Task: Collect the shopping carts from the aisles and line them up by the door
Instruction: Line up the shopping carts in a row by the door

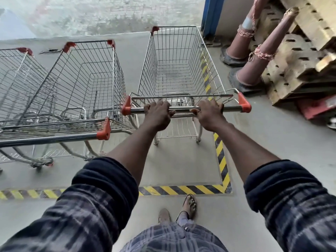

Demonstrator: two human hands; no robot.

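Wrapping over the chrome handle bar (185,108), the fingers (160,104) of the left hand (157,113) and those of the right hand (209,113) are both clamped on it, set fairly close together near the middle of the bar. That grip steers the held cart (178,70), which stands inside the bay marked by yellow-and-black floor tape (221,157), its nose pointing toward the bright threshold by the blue door frame (209,17).

With both hands near mid-bar, turning leverage is probably modest, so a caster catching could swing the basket off line. To the left, the neighbouring cart (85,79) stands just beside it; its orange handle cap (104,129) sits close to the held cart's own left corner, and a drift that way could lock the two frames together. To the right, two leaning traffic cones (258,60) and stacked wooden pallets (300,51) crowd the tape line; a swerve there could topple a cone. The sandalled foot (190,204) trails near the rear wheels.
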